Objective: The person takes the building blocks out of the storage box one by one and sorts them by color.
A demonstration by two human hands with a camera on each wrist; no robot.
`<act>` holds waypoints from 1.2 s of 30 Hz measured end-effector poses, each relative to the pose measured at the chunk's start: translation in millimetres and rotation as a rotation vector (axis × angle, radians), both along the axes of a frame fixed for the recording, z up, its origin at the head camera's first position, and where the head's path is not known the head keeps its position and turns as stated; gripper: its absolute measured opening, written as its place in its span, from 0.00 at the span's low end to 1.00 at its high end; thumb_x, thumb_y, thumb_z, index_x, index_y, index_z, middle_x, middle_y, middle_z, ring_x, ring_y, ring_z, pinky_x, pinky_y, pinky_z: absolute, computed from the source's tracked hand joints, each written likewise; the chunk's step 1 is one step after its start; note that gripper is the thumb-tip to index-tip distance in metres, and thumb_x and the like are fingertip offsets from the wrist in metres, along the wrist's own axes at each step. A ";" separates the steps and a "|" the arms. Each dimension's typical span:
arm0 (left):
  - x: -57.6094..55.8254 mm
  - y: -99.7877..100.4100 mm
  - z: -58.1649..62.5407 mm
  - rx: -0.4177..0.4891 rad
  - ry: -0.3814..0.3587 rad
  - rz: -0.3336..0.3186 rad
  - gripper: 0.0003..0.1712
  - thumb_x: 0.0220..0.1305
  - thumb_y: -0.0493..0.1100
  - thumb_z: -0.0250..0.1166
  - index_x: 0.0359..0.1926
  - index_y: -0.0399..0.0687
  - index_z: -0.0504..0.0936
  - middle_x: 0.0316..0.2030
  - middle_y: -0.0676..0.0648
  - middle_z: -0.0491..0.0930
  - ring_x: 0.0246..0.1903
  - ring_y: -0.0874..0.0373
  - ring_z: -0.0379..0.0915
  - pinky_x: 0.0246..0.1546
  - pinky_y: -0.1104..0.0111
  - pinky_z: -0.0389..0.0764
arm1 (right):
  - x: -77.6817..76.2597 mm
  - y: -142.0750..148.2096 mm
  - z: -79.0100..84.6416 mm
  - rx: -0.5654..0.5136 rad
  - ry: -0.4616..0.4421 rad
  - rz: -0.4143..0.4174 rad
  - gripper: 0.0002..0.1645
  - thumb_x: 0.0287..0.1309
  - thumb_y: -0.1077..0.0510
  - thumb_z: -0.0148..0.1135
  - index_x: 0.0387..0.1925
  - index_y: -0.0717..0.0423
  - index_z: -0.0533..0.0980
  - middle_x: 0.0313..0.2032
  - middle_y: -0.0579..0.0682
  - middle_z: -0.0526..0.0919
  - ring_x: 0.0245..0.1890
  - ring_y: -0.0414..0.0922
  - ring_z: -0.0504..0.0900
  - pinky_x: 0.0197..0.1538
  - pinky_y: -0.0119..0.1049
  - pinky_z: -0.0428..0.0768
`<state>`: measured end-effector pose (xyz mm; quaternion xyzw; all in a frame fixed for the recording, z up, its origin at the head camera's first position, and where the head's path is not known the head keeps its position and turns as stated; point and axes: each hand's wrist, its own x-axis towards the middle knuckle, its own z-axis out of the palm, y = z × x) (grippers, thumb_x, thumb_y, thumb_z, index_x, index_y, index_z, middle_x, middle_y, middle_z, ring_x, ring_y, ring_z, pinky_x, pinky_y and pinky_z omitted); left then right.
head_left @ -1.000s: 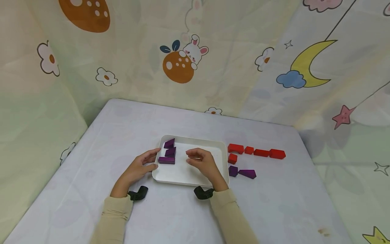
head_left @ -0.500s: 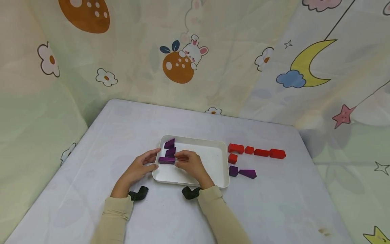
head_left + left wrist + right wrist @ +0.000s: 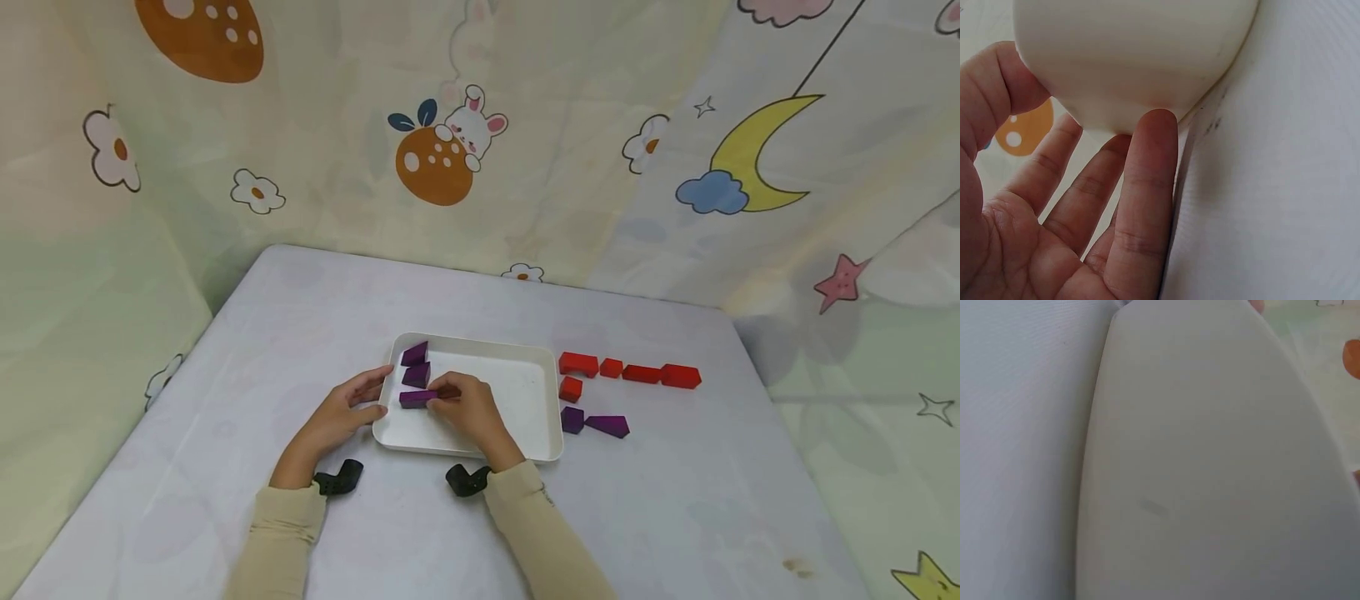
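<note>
My right hand (image 3: 468, 408) pinches the right end of a long purple block (image 3: 416, 400) low over the floor of a white tray (image 3: 487, 450). Beyond it in the tray, two more purple blocks stand in a column: a wedge-like one (image 3: 416, 353) and another slanted one (image 3: 416, 375). At the tray's left side my left hand (image 3: 341, 421) rests with thumb and fingers spread against the edge. The left wrist view shows the nearly straight fingers (image 3: 1144, 181) touching the outer wall. Only the tray's outer side fills the right wrist view; the pinching fingertips are hidden there.
Right of the tray lies a row of red blocks (image 3: 642, 374), with one more red block (image 3: 571, 389) nearer. Below them are a purple block (image 3: 572, 420) and a tapered purple block (image 3: 608, 426). Patterned cloth walls (image 3: 330, 167) surround the white table (image 3: 675, 517).
My right hand has crossed leftward over the tray and taken hold of the long purple block. The block has shifted slightly right and toward me. My left hand stays at the tray's edge.
</note>
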<state>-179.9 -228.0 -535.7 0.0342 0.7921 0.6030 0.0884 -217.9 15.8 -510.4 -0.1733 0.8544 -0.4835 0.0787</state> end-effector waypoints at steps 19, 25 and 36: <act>2.0 -0.1 1.0 0.013 0.003 0.006 0.40 0.71 0.32 0.68 0.81 0.39 0.67 0.75 0.30 0.70 0.70 0.33 0.71 0.54 0.75 0.77 | 15.8 91.8 9.8 -0.221 0.128 -0.077 0.13 0.61 0.72 0.74 0.48 0.64 0.86 0.46 0.60 0.90 0.47 0.56 0.89 0.52 0.38 0.87; 2.5 1.2 -0.2 0.017 0.005 0.000 0.40 0.71 0.33 0.68 0.82 0.41 0.66 0.75 0.30 0.71 0.70 0.34 0.72 0.54 0.75 0.76 | 17.8 133.8 13.2 -0.184 0.172 -0.129 0.16 0.62 0.73 0.73 0.51 0.66 0.86 0.48 0.61 0.89 0.50 0.54 0.88 0.53 0.35 0.86; 2.5 2.2 0.7 0.031 0.008 -0.005 0.40 0.72 0.33 0.68 0.82 0.40 0.66 0.75 0.30 0.71 0.70 0.34 0.72 0.54 0.76 0.77 | 17.8 202.5 25.1 0.004 0.196 -0.231 0.18 0.66 0.72 0.71 0.56 0.64 0.86 0.52 0.61 0.90 0.51 0.59 0.88 0.51 0.22 0.80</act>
